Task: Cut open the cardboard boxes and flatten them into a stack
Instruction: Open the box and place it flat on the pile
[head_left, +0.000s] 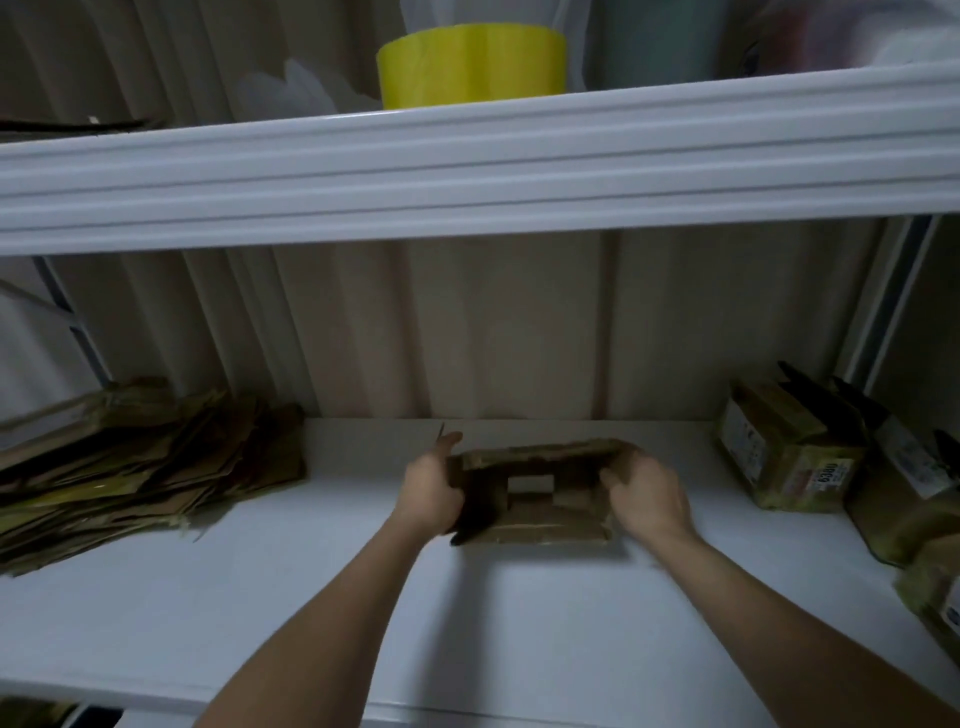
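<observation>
A small opened cardboard box (530, 499) lies on the white shelf (519, 613), its inside facing me and a pale label showing within. My left hand (428, 488) grips its left side, and a thin dark blade-like tip sticks up above that hand's thumb. My right hand (644, 493) grips the box's right side with fingers curled over the edge. A stack of flattened cardboard (140, 467) lies at the shelf's left end. Several unopened labelled boxes (789, 452) stand at the right end.
An upper white shelf (467, 171) runs across just above the work area, carrying a yellow tape roll (470, 65). A corrugated wall closes the back. More taped boxes (930, 571) crowd the right edge.
</observation>
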